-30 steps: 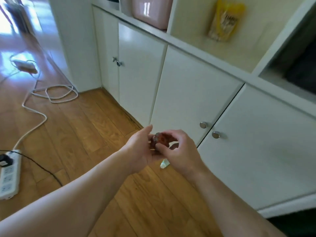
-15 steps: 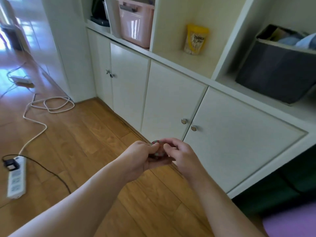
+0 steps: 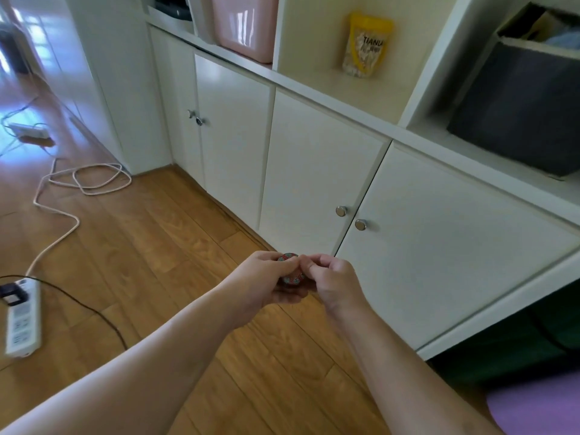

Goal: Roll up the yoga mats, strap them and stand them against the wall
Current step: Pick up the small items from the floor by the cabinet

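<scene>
My left hand [image 3: 266,281] and my right hand [image 3: 332,281] meet above the wooden floor, in front of the white cabinet. Between them sits a small rolled strap [image 3: 291,277] with a red and teal pattern. The left hand grips the roll, and the right hand's fingertips pinch at its edge. Most of the roll is hidden by my fingers. A corner of a purple yoga mat [image 3: 539,409] shows at the bottom right. A dark green mat [image 3: 518,350] lies in shadow past the cabinet's end.
White cabinet doors [image 3: 314,171] with round knobs run along the right, shelves above holding a pink bin [image 3: 244,23], a yellow bag [image 3: 365,45] and a dark fabric box [image 3: 514,108]. A power strip [image 3: 22,318] and white cable [image 3: 62,221] lie on the floor at left.
The camera has tilted up and turned right, bringing the shelves and the purple mat into view. Both hands stay together on the rolled strap, with the fingers shifting slightly on it.
</scene>
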### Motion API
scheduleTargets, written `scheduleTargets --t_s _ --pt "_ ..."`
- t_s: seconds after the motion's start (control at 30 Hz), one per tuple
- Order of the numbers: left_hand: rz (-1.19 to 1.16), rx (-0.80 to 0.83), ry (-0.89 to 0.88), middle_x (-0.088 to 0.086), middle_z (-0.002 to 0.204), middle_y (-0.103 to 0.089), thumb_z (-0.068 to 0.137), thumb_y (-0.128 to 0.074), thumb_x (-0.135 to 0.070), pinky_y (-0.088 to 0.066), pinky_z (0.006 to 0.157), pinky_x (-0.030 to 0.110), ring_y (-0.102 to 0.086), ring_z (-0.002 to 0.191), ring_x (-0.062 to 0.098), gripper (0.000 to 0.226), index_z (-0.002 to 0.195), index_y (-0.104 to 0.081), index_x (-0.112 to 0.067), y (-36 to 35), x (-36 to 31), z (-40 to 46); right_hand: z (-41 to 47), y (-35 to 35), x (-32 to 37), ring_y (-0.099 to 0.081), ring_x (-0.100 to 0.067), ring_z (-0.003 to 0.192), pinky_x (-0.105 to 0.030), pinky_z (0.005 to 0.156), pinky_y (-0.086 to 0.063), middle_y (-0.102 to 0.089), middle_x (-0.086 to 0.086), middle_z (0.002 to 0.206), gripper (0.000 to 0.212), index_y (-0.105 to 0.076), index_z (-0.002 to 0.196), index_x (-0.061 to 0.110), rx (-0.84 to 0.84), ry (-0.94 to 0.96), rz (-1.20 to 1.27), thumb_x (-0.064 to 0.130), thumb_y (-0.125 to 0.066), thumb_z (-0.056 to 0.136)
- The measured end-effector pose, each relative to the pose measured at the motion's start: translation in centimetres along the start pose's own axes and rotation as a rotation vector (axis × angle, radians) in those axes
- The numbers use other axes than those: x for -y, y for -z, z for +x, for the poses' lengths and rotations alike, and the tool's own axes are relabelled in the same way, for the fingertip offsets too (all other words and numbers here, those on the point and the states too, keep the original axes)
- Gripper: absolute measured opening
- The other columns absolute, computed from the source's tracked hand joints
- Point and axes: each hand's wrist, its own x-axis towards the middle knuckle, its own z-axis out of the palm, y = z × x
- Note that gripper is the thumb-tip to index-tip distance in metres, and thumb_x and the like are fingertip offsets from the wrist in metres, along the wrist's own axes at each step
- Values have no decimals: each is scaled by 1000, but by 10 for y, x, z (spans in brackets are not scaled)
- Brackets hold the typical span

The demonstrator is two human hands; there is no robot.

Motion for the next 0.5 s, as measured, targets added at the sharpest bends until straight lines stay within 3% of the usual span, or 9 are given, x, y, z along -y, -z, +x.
scheduleTargets --t_s 0.13,0.23,0.37,0.5 --pt "105 -135 -11 20 101 -77 107 -61 -20 -66 82 45 -78 91 33 17 110 -71 -7 9 14 30 31 -5 -24 -76 -27 82 -38 73 -63 -80 -10 90 18 -80 94 11 -35 -97 -59 18 -66 103" --pt "78 -216 54 23 103 -75 106 -62 -19 -66 76 43 -79 88 33 18 116 -67 -5 27 29 66 67 -2 -59 -71 -21 80 -40 76 -65 -76 -7 94 20 -76 96 19 -61 -182 -368 8 -59 97" --pt "-131 -266 131 28 112 -72 105 -63 -13 -66 72 42 -77 95 37 19 120 -64 -2 52 53 118 114 1 -109 -66 -20 102 -29 71 -53 -63 -1 124 45 -59 139 26 70 -238 -731 6 -52 99" --pt "-321 -265 163 28 123 -64 103 -64 -8 -65 73 42 -75 96 38 21 123 -64 0 76 82 170 178 -12 -164 -62 -29 124 -41 98 -57 -56 -8 148 76 -37 161 34 157 -326 -894 7 -50 91"
